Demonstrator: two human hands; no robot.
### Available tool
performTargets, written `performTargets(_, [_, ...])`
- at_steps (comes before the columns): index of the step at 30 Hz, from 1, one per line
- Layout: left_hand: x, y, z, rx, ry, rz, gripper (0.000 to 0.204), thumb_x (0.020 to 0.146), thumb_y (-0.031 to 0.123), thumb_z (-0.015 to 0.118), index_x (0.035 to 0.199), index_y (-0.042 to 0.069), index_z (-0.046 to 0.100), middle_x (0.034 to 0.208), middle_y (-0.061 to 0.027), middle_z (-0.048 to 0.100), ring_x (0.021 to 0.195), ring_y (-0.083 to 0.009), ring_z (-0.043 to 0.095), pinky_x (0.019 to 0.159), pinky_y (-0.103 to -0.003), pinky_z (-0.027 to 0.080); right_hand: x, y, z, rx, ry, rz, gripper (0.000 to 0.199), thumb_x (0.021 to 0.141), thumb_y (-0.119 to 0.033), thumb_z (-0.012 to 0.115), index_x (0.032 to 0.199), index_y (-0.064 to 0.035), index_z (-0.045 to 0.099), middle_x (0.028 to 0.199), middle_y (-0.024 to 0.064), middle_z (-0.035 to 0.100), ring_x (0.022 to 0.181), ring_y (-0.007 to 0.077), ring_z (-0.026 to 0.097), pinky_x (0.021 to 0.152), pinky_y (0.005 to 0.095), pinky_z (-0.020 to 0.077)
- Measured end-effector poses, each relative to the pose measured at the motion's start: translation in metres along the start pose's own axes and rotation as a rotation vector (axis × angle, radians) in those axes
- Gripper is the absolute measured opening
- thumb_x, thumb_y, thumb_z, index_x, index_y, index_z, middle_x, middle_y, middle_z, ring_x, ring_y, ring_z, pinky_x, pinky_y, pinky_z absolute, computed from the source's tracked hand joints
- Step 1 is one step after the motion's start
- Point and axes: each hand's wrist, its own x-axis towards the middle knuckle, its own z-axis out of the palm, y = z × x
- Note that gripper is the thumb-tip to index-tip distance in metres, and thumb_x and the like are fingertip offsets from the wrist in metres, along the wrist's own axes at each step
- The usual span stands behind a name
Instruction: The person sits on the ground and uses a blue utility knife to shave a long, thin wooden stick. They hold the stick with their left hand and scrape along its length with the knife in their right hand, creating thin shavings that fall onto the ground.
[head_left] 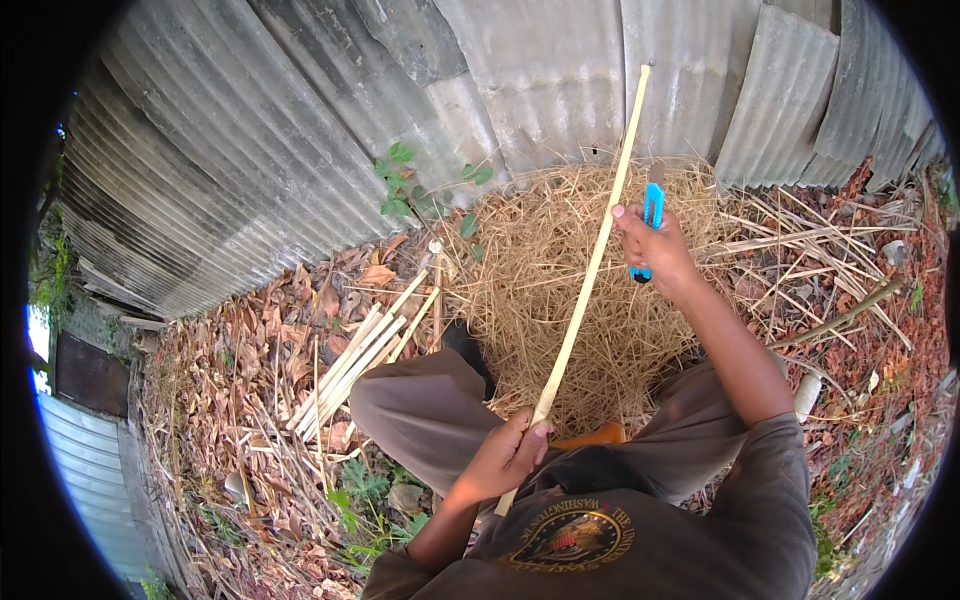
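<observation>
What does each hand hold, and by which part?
Left hand: pale strip, near its lower end. Right hand: blue knife, by its handle, and the strip's upper half.

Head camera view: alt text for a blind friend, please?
A seated person holds a long pale bamboo strip with the left hand and right hand, the latter also gripping a blue utility knife. Shavings lie ahead, more strips to the left, before a corrugated fence.

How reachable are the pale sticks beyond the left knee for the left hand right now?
Probably not right away: the left hand is closed around the long pale strip, and the bent left knee lies between it and the pale sticks. Freed, it might reach around.
</observation>
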Motion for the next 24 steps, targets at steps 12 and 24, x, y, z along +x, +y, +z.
performTargets(12, [0.034, 0.008, 0.024, -0.475, -0.015, -0.075, 0.028, 0.104, 0.026, 0.036, 0.115, 0.003, 0.049, 0.064, 0.0036, 0.040, 0.054, -0.0027, 0.037, 0.050, -0.019, 0.034, -0.001, 0.007, 0.003, -0.104, 0.080, -0.053, 0.033, 0.087, -0.037, 0.068, 0.083, -0.0055, 0.059, 0.050, -0.0048, 0.041, 0.041, 0.0072, 0.037, 0.040, 0.0248, 0.0300])
performTargets(24, [0.045, 0.037, 0.024, -0.205, 0.244, 0.100, 0.030, 0.103, 0.020, 0.038, 0.124, 0.000, 0.045, 0.070, 0.0035, 0.038, 0.060, -0.0038, 0.036, 0.055, -0.021, 0.033, -0.054, 0.025, 0.025, -1.347, -0.239, -0.607, 0.068, 0.073, -0.075, 0.057, 0.055, -0.0092, 0.053, 0.044, 0.0087, 0.048, 0.042, 0.0291, 0.055, 0.044, 0.0408, 0.0425])
